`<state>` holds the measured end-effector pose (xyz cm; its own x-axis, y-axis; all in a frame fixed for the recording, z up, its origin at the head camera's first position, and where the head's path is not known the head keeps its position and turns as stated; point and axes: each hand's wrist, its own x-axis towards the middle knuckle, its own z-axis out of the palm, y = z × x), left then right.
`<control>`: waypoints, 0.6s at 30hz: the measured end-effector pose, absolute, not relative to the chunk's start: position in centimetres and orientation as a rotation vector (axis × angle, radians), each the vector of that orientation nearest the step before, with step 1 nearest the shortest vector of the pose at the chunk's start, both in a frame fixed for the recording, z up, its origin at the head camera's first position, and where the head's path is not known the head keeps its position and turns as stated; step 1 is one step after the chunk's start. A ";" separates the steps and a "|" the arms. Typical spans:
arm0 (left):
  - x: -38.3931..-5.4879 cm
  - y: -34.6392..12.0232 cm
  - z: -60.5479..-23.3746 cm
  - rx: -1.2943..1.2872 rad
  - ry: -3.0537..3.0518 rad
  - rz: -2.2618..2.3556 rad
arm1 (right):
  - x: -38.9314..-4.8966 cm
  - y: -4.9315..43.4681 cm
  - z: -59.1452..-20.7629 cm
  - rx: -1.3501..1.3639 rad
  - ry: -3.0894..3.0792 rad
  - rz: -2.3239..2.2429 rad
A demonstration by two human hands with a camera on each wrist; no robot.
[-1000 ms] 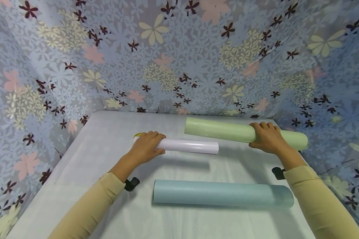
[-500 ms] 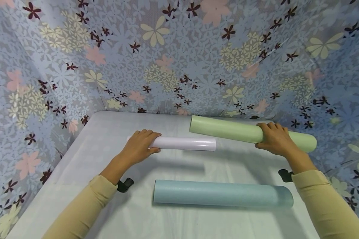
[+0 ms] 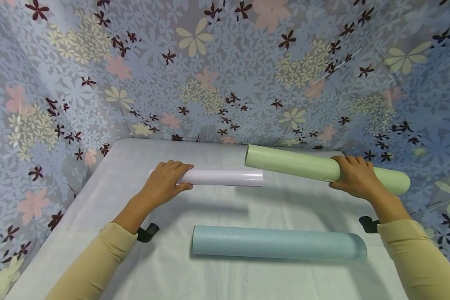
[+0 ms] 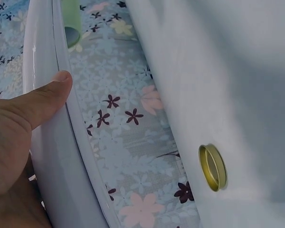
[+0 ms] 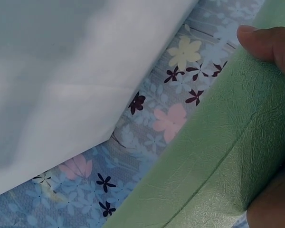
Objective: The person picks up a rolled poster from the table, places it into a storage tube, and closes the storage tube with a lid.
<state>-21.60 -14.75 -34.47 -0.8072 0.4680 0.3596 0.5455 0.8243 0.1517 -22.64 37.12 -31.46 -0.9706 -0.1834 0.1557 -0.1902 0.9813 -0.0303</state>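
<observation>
My left hand (image 3: 165, 183) grips a shiny white roll (image 3: 225, 177) near its left end, thumb (image 4: 54, 95) along the near side in the left wrist view. The roll's long overlapping edge shows there. My right hand (image 3: 356, 177) holds a pale green roll (image 3: 292, 162) right of its middle; the right wrist view shows the creased surface of this green roll (image 5: 218, 142) and a seam. Both rolls are raised, their shadows falling apart from them on the table. The green one slants, its left end farther back. A larger light blue roll (image 3: 277, 243) lies on the table nearer me.
A gold-coloured ring (image 4: 213, 167) stands on the white-covered table (image 3: 165, 266) in the left wrist view; it is hidden in the head view. Flower-patterned cloth (image 3: 225, 75) hangs behind and at both sides. Dark wrist cameras (image 3: 148, 232) sit under the sleeves.
My hands have moved apart: the left one leftward with the white roll, the right one rightward with the green roll. The gold ring's edge beside my left hand has gone from the head view.
</observation>
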 end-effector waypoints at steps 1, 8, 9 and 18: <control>-21.6 -14.9 -34.5 -0.769 -2.698 -0.357 | -22.6 37.2 -31.4 0.283 -2.974 0.067; -21.4 -16.2 -34.0 -0.731 -2.712 -0.353 | -22.1 37.8 -31.4 0.290 -2.952 0.063; -21.4 -16.4 -34.0 -0.723 -2.716 -0.354 | -22.0 37.9 -31.4 0.295 -2.950 0.063; -21.5 -17.8 -33.7 -0.691 -2.709 -0.359 | -21.5 38.3 -31.6 0.334 -2.935 0.061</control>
